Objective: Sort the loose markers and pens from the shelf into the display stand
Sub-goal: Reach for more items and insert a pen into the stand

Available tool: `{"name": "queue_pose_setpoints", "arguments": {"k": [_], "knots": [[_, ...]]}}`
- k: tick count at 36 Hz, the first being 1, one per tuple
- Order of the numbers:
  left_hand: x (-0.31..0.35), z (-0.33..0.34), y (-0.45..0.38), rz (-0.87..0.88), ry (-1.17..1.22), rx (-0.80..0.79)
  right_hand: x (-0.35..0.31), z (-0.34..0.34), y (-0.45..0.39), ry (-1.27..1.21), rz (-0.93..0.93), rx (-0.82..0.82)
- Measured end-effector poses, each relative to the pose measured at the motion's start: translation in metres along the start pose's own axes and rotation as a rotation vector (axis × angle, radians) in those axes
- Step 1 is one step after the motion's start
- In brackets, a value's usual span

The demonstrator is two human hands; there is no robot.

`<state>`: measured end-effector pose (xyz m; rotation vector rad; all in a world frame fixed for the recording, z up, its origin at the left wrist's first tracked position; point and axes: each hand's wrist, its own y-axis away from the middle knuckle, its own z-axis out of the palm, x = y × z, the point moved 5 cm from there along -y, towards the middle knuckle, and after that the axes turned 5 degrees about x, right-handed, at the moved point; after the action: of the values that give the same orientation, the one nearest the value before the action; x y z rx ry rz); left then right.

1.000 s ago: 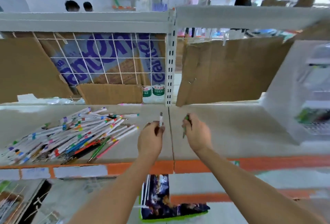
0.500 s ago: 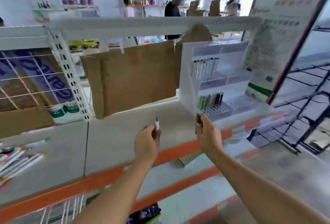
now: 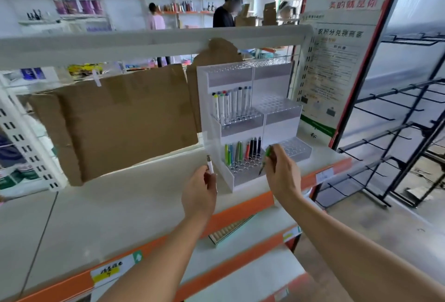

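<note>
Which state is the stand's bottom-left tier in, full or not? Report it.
Partly filled: pens stand along the bottom-left tier's back; its front holes are bare.

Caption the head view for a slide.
Left hand with white marker, right hand with green pen, at the display stand.

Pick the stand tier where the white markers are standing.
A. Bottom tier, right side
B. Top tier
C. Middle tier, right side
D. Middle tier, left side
D: the white markers stand in the left middle tier of the stand; its top and right tiers hold nothing.
</note>
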<state>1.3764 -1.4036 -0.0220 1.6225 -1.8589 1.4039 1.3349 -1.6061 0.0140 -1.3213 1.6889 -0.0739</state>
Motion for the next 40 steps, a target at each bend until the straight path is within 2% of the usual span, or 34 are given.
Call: {"name": "queue_pose_setpoints", "arguments": {"k": [5, 11, 20, 27, 40], "knots": [[-0.002, 0.019, -0.028, 0.095, 0.048, 0.026, 0.003, 0.020, -0.026, -0.005, 0.010, 0.013], [-0.021, 0.041, -0.051, 0.047, 0.012, -0.004, 0.001, 0.051, -0.044, -0.035, -0.034, -0.003], [-0.023, 0.049, -0.060, 0.023, -0.043, 0.027, 0.006, 0.085, -0.056, -0.020, -0.085, -0.187], [-0.027, 0.052, -0.062, -0.037, -0.105, 0.074, 0.011, 0.102, -0.053, 0.041, -0.195, -0.359], [-0.024, 0.054, -0.050, -0.059, -0.136, 0.144, 0.010, 0.112, -0.059, 0.045, -0.220, -0.433]]}}
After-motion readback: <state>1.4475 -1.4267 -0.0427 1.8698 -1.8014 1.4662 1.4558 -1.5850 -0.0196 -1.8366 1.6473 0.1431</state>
